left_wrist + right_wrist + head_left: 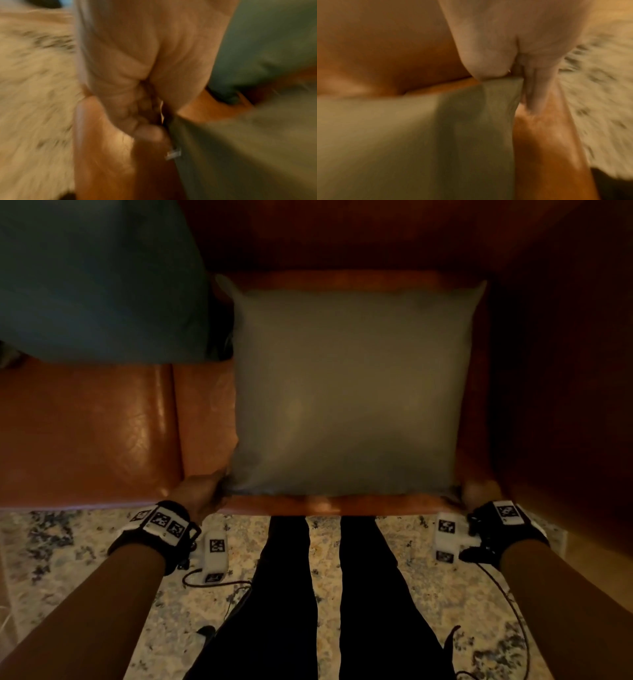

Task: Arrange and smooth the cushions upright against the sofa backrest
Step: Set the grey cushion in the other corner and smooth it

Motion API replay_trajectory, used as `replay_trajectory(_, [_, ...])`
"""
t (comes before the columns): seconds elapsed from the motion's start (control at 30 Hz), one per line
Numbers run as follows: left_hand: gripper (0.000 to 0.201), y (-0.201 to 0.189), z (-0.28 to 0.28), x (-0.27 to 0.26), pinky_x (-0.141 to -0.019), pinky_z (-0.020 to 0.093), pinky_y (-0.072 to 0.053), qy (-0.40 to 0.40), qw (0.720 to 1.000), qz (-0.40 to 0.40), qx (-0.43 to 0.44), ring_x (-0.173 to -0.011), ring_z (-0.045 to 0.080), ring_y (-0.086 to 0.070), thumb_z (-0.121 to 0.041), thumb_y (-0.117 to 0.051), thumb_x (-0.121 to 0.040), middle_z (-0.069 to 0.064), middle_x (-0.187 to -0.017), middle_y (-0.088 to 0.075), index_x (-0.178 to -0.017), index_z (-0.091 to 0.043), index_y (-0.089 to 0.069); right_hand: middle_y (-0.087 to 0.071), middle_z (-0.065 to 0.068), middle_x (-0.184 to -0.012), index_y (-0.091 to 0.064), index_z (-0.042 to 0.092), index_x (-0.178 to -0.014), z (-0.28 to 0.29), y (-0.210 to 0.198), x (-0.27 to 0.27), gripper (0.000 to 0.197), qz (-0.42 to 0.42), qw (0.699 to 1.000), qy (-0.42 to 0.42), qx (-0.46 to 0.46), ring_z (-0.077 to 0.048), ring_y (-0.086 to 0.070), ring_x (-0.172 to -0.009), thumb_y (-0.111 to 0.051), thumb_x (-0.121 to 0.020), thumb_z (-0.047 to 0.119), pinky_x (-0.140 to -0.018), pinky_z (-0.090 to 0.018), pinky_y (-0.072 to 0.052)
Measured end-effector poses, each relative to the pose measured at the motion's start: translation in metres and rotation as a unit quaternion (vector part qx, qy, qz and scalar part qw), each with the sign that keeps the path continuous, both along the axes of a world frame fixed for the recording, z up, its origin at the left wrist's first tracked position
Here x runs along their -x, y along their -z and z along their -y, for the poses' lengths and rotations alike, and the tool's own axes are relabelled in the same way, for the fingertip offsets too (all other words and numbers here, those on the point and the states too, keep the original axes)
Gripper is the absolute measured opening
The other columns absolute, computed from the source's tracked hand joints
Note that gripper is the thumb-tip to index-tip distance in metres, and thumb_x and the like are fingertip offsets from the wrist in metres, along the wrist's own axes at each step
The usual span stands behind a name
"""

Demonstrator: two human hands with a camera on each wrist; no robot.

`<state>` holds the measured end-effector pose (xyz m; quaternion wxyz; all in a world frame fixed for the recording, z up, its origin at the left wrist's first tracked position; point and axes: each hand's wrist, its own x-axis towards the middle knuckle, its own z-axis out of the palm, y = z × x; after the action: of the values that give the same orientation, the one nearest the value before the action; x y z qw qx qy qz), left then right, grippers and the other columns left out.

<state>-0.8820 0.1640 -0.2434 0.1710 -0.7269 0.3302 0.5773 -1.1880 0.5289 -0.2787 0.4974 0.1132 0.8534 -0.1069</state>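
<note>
A square grey-green cushion (349, 392) lies flat on the tan leather sofa seat (89, 433), its far edge near the backrest (342, 237). My left hand (202, 491) grips the cushion's near left corner, and in the blurred left wrist view its curled fingers (137, 116) pinch the cushion (240, 155) by a small zip pull. My right hand (479, 494) grips the near right corner; in the right wrist view the fingers (534, 83) close on the cushion's (402, 142) edge. A dark teal cushion (99, 278) leans at the sofa's back left.
The sofa's armrest (565, 354) rises close on the right of the grey-green cushion. A speckled cream rug (68, 546) covers the floor in front of the sofa, with my legs in black trousers (342, 594) standing on it. Cables trail from both wrist units.
</note>
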Motion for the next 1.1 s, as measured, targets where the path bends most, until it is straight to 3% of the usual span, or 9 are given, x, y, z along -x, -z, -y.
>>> replay_trajectory(0.17, [0.041, -0.016, 0.007, 0.049, -0.112, 0.034, -0.04, 0.107, 0.983, -0.103, 0.111, -0.111, 0.007, -0.06, -0.061, -0.036, -0.105, -0.01, -0.118, -0.064, -0.124, -0.031, -0.057, -0.048, 0.015, -0.156, -0.057, 0.058, -0.134, 0.029, 0.011, 0.022, 0.099, -0.06, 0.963, 0.213, 0.151, -0.018, -0.044, -0.145, -0.033, -0.055, 0.111, -0.12, -0.052, -0.031])
replay_trajectory(0.27, [0.099, 0.001, 0.008, 0.062, -0.121, 0.043, -0.036, 0.086, 0.981, -0.13, 0.118, -0.133, 0.01, -0.055, -0.1, -0.041, -0.072, -0.012, -0.145, -0.059, -0.146, -0.036, -0.055, -0.041, 0.014, -0.161, -0.04, 0.051, -0.151, 0.086, -0.048, 0.007, 0.104, -0.07, 0.954, 0.189, 0.223, -0.016, -0.039, -0.147, -0.034, -0.063, 0.106, -0.122, -0.051, -0.028])
replay_trajectory(0.47, [0.08, -0.073, -0.051, 0.085, -0.124, 0.021, -0.012, 0.151, 0.96, -0.058, 0.229, -0.151, 0.011, -0.027, -0.069, -0.038, -0.101, -0.01, -0.161, -0.026, -0.16, -0.017, -0.028, -0.04, 0.0, -0.162, -0.03, 0.041, -0.158, 0.061, -0.084, -0.016, 0.11, -0.101, 0.96, 0.182, 0.188, -0.029, -0.041, -0.145, -0.039, -0.067, 0.102, -0.121, -0.052, -0.032])
replay_trajectory(0.57, [0.068, -0.037, -0.063, 0.051, -0.121, 0.026, -0.022, 0.075, 0.987, -0.05, 0.133, -0.14, 0.016, -0.039, -0.074, -0.054, -0.092, -0.007, -0.156, -0.031, -0.138, -0.026, -0.046, -0.032, -0.007, -0.166, -0.026, 0.025, -0.163, 0.038, -0.076, -0.025, 0.1, -0.135, 0.978, 0.079, 0.14, -0.031, -0.033, -0.151, -0.041, -0.085, 0.087, -0.125, -0.051, -0.028])
replay_trajectory(0.67, [0.107, 0.043, -0.049, 0.011, -0.124, 0.051, -0.028, 0.153, 0.978, -0.074, 0.123, -0.15, 0.028, -0.038, -0.103, -0.032, -0.072, 0.0, -0.163, -0.04, -0.156, -0.035, -0.038, -0.016, -0.013, -0.171, -0.021, 0.014, -0.163, 0.047, -0.077, -0.033, 0.073, -0.323, 0.924, -0.109, 0.174, -0.029, -0.017, -0.157, -0.037, -0.102, 0.051, -0.129, -0.052, -0.013])
replay_trajectory(0.87, [0.072, -0.073, -0.026, 0.148, -0.13, 0.041, 0.004, 0.361, 0.784, -0.144, 0.484, -0.16, 0.026, 0.006, -0.046, -0.029, -0.108, 0.009, -0.173, 0.005, -0.165, -0.01, -0.003, -0.003, -0.008, -0.174, -0.018, 0.031, -0.165, 0.118, -0.064, -0.045, 0.068, -0.384, 0.856, -0.322, 0.13, -0.035, 0.001, -0.16, -0.026, -0.104, 0.06, -0.125, -0.064, 0.004])
replay_trajectory(0.93, [0.072, -0.069, -0.027, 0.168, -0.129, 0.045, 0.006, 0.483, 0.698, -0.243, 0.469, -0.16, 0.03, 0.007, -0.048, -0.03, -0.107, 0.008, -0.173, 0.004, -0.165, -0.012, -0.01, -0.008, -0.007, -0.174, -0.022, 0.032, -0.164, 0.128, -0.057, -0.047, 0.066, -0.392, 0.851, -0.329, 0.116, -0.037, -0.003, -0.16, -0.026, -0.104, 0.059, -0.124, -0.065, -0.002])
replay_trajectory(1.03, [0.077, -0.043, -0.022, 0.176, -0.13, 0.048, -0.003, 0.745, 0.458, -0.26, 0.41, -0.161, 0.025, -0.003, -0.064, -0.023, -0.104, 0.006, -0.173, -0.008, -0.166, -0.018, -0.015, -0.013, -0.006, -0.173, -0.026, 0.033, -0.163, 0.114, -0.046, -0.046, 0.065, -0.407, 0.845, -0.331, 0.101, -0.036, -0.007, -0.16, -0.03, -0.104, 0.059, -0.125, -0.064, -0.006])
replay_trajectory(1.1, [0.086, -0.024, 0.009, 0.164, -0.13, 0.048, -0.008, 0.78, 0.457, -0.194, 0.382, -0.16, 0.025, -0.009, -0.077, -0.017, -0.098, 0.005, -0.173, -0.012, -0.166, -0.023, -0.015, -0.013, -0.001, -0.173, -0.027, 0.037, -0.162, 0.1, -0.042, -0.043, 0.064, -0.387, 0.851, -0.339, 0.105, -0.033, -0.007, -0.16, -0.03, -0.102, 0.061, -0.125, -0.062, -0.006])
